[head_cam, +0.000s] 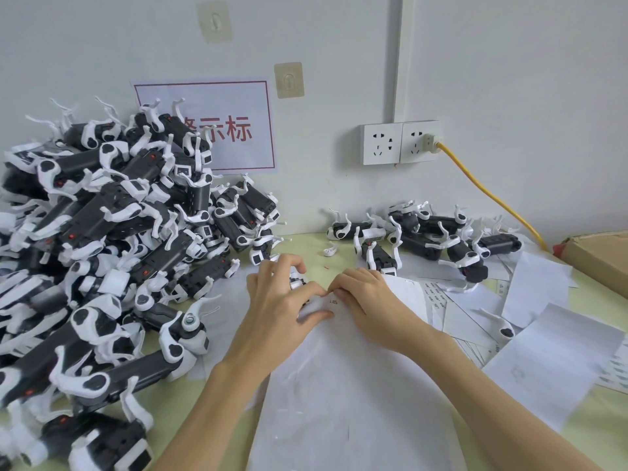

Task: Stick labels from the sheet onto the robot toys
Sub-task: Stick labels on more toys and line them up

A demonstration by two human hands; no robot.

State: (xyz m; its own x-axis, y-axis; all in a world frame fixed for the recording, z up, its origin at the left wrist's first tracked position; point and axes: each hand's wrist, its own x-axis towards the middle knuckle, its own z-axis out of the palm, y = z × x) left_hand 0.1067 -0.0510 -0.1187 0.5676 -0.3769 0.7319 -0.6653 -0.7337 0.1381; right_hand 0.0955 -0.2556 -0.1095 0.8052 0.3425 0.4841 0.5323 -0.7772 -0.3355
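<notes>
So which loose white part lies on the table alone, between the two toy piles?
Start at the wall sockets and drop to the green table. The small white curved piece lies there, touching no robot toy, just beyond the left hand.

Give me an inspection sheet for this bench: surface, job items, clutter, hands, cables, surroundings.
Surface: pale green table, largely covered.
Job's things: big pile of robot toys at left; smaller group of toys at back right; label sheet under both hands; one toy under the left hand, mostly hidden.
Clutter: loose backing sheets at right; a small white part; cardboard box at far right.
Grippers: left hand and right hand pinch at the sheet's top edge.
Cables: yellow cable plugged into the wall socket.
Surroundings: white wall, sign, two adhesive hooks.
</notes>
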